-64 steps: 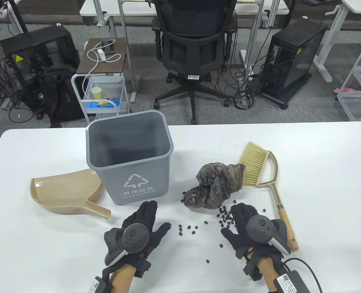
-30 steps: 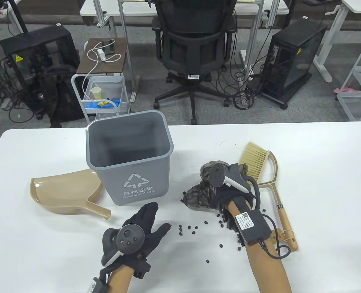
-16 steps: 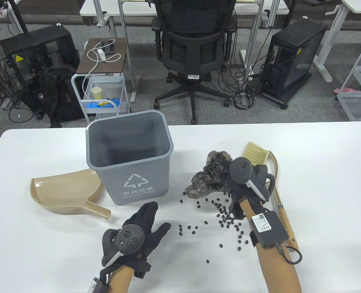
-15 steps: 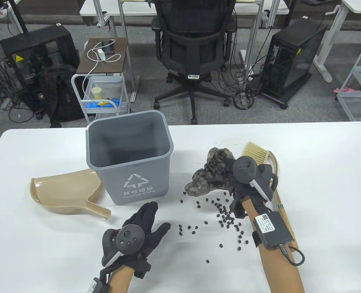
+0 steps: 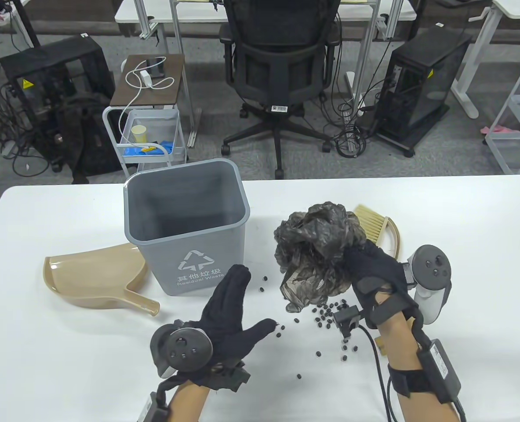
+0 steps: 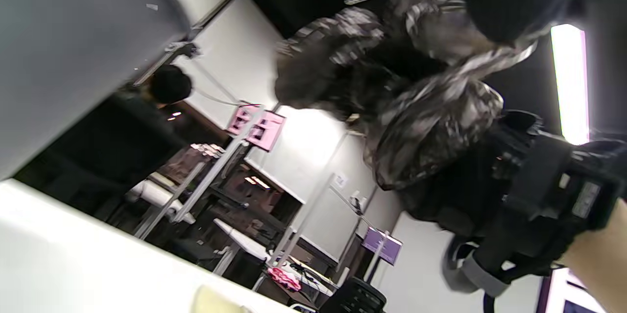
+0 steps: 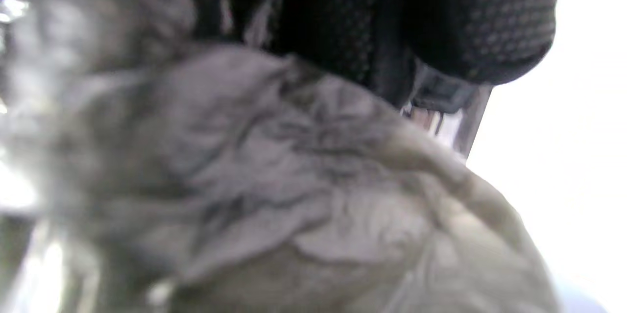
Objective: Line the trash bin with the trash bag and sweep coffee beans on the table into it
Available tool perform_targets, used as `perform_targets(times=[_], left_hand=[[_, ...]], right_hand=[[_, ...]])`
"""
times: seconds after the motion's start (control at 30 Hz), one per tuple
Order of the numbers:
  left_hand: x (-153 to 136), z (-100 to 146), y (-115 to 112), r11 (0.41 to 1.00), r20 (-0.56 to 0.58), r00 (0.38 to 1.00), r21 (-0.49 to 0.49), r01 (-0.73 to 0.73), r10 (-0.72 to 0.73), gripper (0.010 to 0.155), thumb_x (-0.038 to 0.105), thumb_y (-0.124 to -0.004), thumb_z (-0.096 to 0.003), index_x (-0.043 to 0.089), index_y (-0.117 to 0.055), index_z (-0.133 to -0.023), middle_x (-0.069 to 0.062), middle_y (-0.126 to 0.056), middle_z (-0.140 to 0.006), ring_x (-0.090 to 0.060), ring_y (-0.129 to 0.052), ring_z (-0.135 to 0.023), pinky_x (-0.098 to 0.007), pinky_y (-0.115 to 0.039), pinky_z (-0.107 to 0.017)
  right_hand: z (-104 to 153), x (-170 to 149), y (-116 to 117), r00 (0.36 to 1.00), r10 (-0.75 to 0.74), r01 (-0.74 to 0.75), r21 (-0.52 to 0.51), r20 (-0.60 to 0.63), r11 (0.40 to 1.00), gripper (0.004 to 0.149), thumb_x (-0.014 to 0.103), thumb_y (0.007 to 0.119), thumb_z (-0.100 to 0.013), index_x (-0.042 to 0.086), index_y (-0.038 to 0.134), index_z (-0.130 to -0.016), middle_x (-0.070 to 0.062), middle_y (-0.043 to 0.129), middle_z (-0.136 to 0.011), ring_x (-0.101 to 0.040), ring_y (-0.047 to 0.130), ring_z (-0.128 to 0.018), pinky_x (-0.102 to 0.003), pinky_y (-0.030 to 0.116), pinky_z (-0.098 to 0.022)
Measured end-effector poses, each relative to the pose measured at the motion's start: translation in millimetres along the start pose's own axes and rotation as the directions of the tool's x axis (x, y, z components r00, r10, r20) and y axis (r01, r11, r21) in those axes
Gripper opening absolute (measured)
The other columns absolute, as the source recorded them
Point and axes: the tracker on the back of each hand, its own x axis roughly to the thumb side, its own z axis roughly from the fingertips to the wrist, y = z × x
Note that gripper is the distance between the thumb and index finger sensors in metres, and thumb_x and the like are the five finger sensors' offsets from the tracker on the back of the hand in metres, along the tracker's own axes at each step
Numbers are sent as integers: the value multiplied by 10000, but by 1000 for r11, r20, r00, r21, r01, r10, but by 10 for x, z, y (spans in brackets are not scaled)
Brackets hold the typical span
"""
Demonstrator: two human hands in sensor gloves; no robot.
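While the right hand [image 5: 372, 274] grips the crumpled dark translucent plastic trash bag [image 5: 317, 255] raised over scattered coffee beans [image 5: 325, 313], the left hand [image 5: 229, 314] reaches flat-fingered beside the unlined grey plastic bin [image 5: 189, 228].

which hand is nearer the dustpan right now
Left. The left hand is open just right of the dustpan handle; the right hand grips the trash bag far across, beyond the bin.

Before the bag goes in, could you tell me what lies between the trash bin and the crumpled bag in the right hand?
In the table view, only two stray coffee beans on bare white table lie between the trash bin and the trash bag.
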Motion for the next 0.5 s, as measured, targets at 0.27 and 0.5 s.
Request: perform_targets(times=[0.27,0.5], left_hand=[[153,-392,-278,974,-28,973,-18,-228,227,1046,757,-737,-500,117,-273,-1184,-185,-409,-1256,-474,-622,-1081,-663,-605,-728],[-157,-453,-448,887,-200,869,-1,-461,452,482,421,-798,-588,215,-704,-1015,-64,-812,-1002,-246,-914,-787,-560,-704,-668]], right_hand=[[50,-346,108,976,-216,215,163,-9,963,438,325,750,-479,99,725,-853,-41,1002,-581,-245,1047,-409,-429,856,-329],[62,-428,269,988,-154,139,457,-5,878,427,387,796,-462,116,828,-790,-29,1055,-468,-230,1077,-291,-418,881,-242]])
